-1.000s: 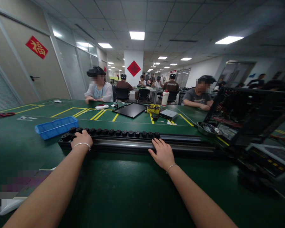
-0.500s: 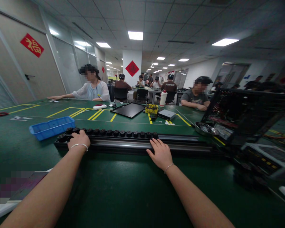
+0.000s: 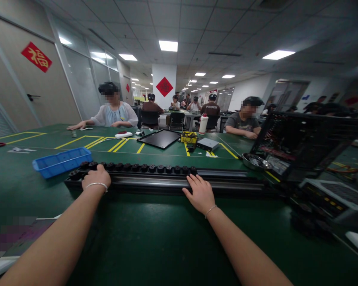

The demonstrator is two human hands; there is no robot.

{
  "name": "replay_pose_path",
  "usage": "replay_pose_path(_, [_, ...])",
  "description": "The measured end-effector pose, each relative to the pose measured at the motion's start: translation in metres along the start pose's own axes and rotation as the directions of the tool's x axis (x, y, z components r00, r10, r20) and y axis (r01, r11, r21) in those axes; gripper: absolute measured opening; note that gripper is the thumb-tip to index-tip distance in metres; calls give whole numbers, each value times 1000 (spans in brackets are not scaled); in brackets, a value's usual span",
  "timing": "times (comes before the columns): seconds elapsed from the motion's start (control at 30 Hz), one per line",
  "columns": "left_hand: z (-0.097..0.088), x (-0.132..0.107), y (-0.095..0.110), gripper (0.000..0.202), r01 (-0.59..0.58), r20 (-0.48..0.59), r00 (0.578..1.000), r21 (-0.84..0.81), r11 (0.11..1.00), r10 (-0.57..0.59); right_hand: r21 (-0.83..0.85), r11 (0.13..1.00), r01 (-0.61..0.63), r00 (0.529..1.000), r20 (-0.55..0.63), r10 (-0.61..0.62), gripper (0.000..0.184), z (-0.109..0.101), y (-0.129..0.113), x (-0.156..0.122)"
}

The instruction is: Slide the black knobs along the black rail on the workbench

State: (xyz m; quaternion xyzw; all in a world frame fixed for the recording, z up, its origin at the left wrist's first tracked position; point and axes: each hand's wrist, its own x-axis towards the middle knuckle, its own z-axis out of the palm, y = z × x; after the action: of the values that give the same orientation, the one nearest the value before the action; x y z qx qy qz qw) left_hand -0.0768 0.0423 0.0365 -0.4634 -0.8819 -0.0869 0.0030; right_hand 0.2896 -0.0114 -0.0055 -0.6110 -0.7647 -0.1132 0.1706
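Note:
A long black tray with parallel grooves lies across the table before me. Small black round pieces stand in a row along its far groove. My left hand rests at the tray's left end, fingers curled downward beside a few of these pieces. What its fingertips touch is hidden. My right hand lies nearly flat, fingers stretched over the tray's near rail, close to the right end of the row. Nothing shows in its grasp.
A blue bin sits behind the tray's left end. Farther back are a black panel, a grey box and a white bottle. At right stand a metal bowl, an open computer case and a power supply. Two people sit opposite.
The view has shifted slightly. Both my hands keep nearly the same places on the tray. The person across on the left has drawn the outstretched arm inward.

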Motion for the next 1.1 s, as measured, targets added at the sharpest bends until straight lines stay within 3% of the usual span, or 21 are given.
replay_pose_path(0.37, [1,-2,-1,37,-45,1,999,7,999,45,6,1000,-2,1000,-8,2,56,0,0,0])
replay_pose_path(0.67, [6,9,-4,37,-73,35,997,-4,997,73,22,1000,-7,1000,1,7,56,-2,-1,0])
replay_pose_path(1.1, [-1,5,-4,34,-87,44,995,-6,996,87,18,1000,-4,1000,5,4,56,-3,-1,0])
